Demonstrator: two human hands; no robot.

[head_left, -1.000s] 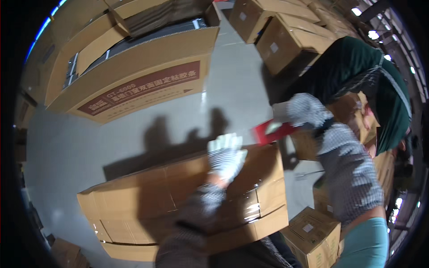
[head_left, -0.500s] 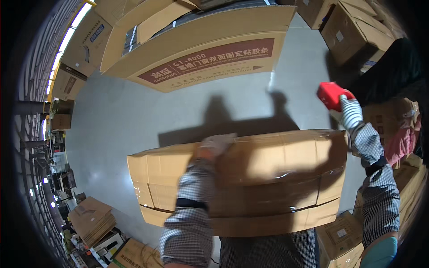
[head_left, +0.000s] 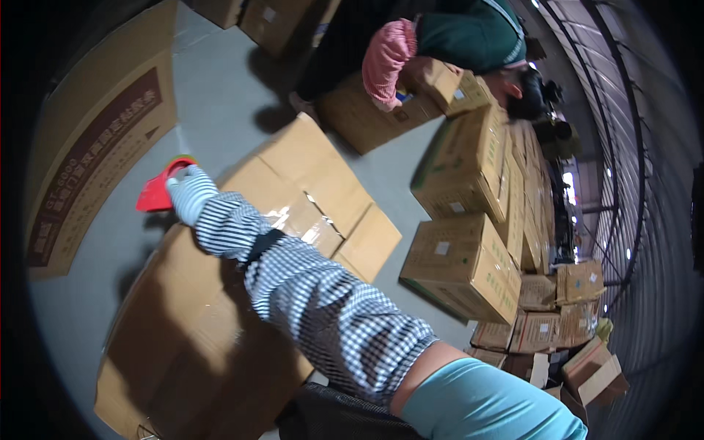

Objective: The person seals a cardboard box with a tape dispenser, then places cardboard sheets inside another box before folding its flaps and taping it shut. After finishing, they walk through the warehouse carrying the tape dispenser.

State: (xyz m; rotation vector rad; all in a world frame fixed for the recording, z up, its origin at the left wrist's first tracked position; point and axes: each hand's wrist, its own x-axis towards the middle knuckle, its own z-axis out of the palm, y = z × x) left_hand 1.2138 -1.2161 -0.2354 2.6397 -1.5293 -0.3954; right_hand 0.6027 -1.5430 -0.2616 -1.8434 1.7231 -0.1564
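A red hand-held tape dispenser (head_left: 155, 192) is in my right hand (head_left: 191, 193), which wears a striped glove and closes around its grip. The hand is just past the far left edge of a large brown cardboard box (head_left: 314, 170). My right forearm, in a checked sleeve, reaches across the box. Shiny clear tape (head_left: 314, 229) lies over the seams at the box's right end. Much of the near part of the box is in shadow. My left hand is out of the picture.
An open printed carton (head_left: 110, 158) stands at the left. Another person (head_left: 469, 37) in green with pink sleeves bends over a carton (head_left: 374, 110) at the back. Several closed boxes (head_left: 462, 260) are stacked to the right. Grey floor (head_left: 227, 81) lies between.
The view has swung to the right, bringing the other person and stacked boxes in. My left hand, earlier on the box top, has left the picture. My right hand still grips the dispenser.
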